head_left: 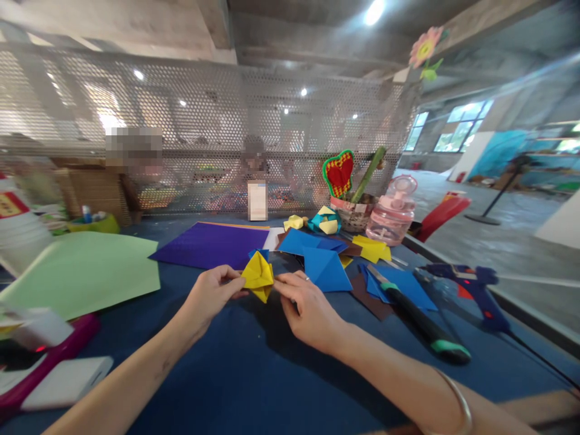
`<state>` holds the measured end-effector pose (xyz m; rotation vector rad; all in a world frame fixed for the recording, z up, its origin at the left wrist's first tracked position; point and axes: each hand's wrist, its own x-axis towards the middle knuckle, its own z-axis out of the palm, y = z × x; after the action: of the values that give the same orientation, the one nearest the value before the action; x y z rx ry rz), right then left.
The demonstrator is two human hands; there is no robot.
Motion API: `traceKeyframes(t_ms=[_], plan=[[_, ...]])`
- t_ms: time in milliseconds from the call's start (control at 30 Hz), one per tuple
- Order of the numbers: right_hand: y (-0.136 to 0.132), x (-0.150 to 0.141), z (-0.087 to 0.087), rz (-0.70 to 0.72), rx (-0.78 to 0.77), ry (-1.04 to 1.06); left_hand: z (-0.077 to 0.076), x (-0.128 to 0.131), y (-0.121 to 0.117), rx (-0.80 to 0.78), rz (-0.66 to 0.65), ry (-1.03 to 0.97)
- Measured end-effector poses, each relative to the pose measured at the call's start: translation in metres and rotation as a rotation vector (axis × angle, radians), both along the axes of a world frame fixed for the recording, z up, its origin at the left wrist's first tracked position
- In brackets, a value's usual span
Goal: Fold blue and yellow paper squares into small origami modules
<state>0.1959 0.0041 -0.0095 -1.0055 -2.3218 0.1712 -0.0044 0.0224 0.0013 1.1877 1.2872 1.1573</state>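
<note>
A folded yellow origami piece (258, 275) is held up over the dark blue tabletop (217, 386), with a bit of blue paper (259, 252) showing behind its top. My left hand (216, 293) pinches its left side between thumb and fingers. At its right edge my right hand (308, 308) is closed, the fingertips against the paper. Just beyond my right hand lie blue paper squares (327, 270). A purple paper sheet (203, 246) rests past my left hand.
On the right are a utility knife (417, 317), a glue gun (475, 290), a pink bottle (392, 211) and a potted decoration (356, 211). Finished-looking folded pieces (325, 222) sit near the pot. Left are green paper (90, 272) and a power strip (58, 365). A mesh partition (181, 109) stands behind.
</note>
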Motion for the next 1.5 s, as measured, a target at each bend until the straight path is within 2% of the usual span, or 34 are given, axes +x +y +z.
traceKeyframes(t_ms=[133,233,333,433,500,600,767,900,967,1133,1267,1367,1500], plan=[[0.000,-0.001,-0.003,0.039,0.005,0.009,0.001,-0.001,-0.001,-0.036,-0.007,-0.017],[0.000,-0.002,-0.004,0.064,-0.017,0.076,-0.001,-0.004,0.002,0.005,0.010,0.015],[0.000,-0.001,-0.003,-0.032,-0.077,0.223,-0.005,-0.006,0.005,0.101,0.011,0.094],[0.000,-0.001,0.001,-0.161,-0.242,0.370,-0.008,-0.006,0.004,0.225,-0.073,0.197],[0.001,0.000,0.002,-0.167,-0.342,0.406,-0.009,-0.004,0.000,0.311,-0.144,0.265],[0.003,0.000,0.002,-0.121,-0.389,0.397,-0.010,0.000,-0.008,0.401,-0.214,0.368],[0.004,-0.001,-0.002,0.002,-0.336,0.303,-0.010,0.007,-0.018,0.552,-0.241,0.446],[0.002,-0.001,-0.002,-0.056,-0.281,0.342,-0.011,0.013,-0.020,0.485,-0.185,0.259],[0.000,-0.002,-0.001,-0.064,-0.273,0.374,-0.012,0.016,-0.020,0.426,-0.217,0.226],[-0.004,-0.005,0.002,-0.075,-0.244,0.320,-0.017,0.022,-0.021,0.358,-0.338,0.355],[-0.004,-0.005,0.002,-0.087,-0.173,0.234,-0.018,0.020,-0.020,0.346,-0.333,0.390],[-0.002,-0.004,0.002,-0.088,-0.121,0.270,-0.017,0.018,-0.021,0.330,-0.347,0.493],[0.001,-0.002,-0.002,-0.058,-0.082,0.318,-0.013,0.018,-0.026,0.384,-0.357,0.568]])
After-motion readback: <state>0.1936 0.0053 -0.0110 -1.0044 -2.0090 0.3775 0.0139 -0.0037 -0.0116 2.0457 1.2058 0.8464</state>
